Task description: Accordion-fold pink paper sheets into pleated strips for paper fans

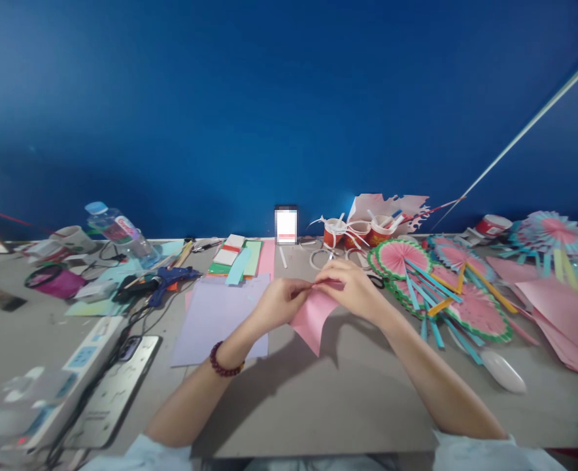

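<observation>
A sheet of pink paper [314, 320] hangs at an angle above the grey table, pinched along its upper edge. My left hand [283, 302], with a dark bead bracelet on its wrist, grips that edge between thumb and fingers. Close against it, my right hand [350, 288] pinches the same edge from the other side. Both hands are closed, and the fingertips hide the part of the paper between them. Under and left of my left hand lies a sheet of lilac paper [210, 320]. Finished pink and green paper fans [401, 261] lie right of my right hand.
A blue glue gun [164, 284], a tilted plastic bottle [122, 232], a power strip [76, 373] and a phone [117, 392] lie on the left. Coloured paper [254, 258] and red cups [335, 232] stand along the blue wall. A white spoon-like piece [503, 371] and pink sheets [563, 320] lie right.
</observation>
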A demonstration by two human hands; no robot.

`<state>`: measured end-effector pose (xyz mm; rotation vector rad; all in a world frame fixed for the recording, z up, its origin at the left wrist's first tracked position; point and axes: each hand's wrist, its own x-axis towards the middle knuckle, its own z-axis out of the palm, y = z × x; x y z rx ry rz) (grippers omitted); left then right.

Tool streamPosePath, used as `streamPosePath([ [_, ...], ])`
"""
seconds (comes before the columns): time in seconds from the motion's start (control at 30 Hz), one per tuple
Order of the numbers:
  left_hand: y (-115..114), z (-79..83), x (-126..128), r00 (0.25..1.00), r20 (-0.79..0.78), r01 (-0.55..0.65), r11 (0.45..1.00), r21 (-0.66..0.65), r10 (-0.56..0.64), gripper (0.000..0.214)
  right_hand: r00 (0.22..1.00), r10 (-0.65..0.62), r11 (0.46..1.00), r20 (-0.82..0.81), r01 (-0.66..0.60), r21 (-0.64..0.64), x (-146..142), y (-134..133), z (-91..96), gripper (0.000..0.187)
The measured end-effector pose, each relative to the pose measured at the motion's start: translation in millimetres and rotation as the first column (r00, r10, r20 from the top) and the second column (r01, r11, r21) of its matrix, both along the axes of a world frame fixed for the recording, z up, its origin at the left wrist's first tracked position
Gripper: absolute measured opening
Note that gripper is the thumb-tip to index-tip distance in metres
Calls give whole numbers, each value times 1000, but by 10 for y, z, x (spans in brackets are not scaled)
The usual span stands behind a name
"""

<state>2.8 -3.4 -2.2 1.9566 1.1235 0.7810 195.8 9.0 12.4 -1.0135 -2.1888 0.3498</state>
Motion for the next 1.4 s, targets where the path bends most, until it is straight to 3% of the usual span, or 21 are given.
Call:
streamPosePath([
  [0.3, 1, 85, -53, 997, -67, -38, 999, 34, 40, 30, 994, -96, 994, -50, 93, -63, 24, 6, 30, 10],
  [0.73, 3, 137, -61, 996, -90, -14, 1000, 27, 16, 34, 995, -71, 992, -67, 63, -107, 59, 12, 50, 10],
  [0.97, 5, 119, -61, 991, -132, -12, 998, 55, 19, 34, 999, -46, 996, -23, 44, -71, 57, 33, 18, 11],
  [1.17, 6, 71, -22, 975, -207, -43, 984, 172, 79, 33, 986, -82, 987, 147, 60, 153, -7, -21, 13, 9],
  [1.4, -9, 87, -8, 982, -188, 0, 989, 150, 28, 29, 983, -27, 992, 182, 4, 126, 0, 6, -16, 12],
])
